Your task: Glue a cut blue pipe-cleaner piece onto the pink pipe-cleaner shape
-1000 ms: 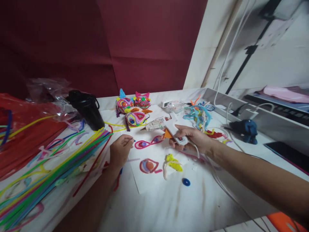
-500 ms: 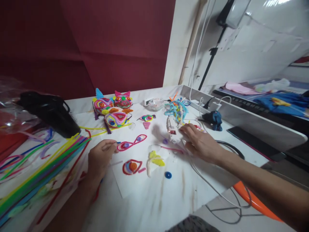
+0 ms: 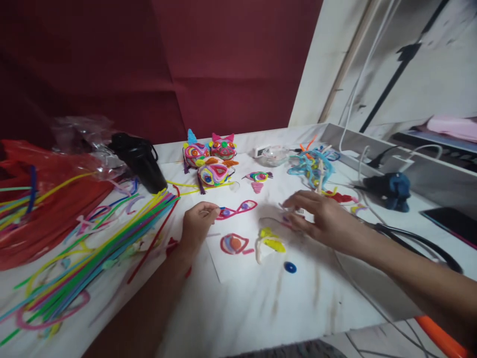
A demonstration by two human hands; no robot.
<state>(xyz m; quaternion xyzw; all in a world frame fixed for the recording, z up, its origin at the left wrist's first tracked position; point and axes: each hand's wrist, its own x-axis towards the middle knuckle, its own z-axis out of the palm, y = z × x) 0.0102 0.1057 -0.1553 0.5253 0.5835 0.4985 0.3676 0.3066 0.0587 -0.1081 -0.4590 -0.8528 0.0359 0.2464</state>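
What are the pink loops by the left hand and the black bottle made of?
Pink loops: probably matte pipe cleaner, because the curved strands look thick and soft-edged. Black bottle: plastic or painted metal, can't tell; it looks smooth with faint shine.

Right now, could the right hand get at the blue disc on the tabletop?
Probably yes: the blue disc lies uncovered on the tabletop, near the right hand. I see nothing standing between them, and the yellow piece beside it leaves its top free.

The left hand (image 3: 197, 223) pinches a blue piece (image 3: 222, 209) by a pink loop (image 3: 237, 211). The right hand (image 3: 326, 219) has parted fingers. Colourful ornaments (image 3: 213, 174) sit farther off.
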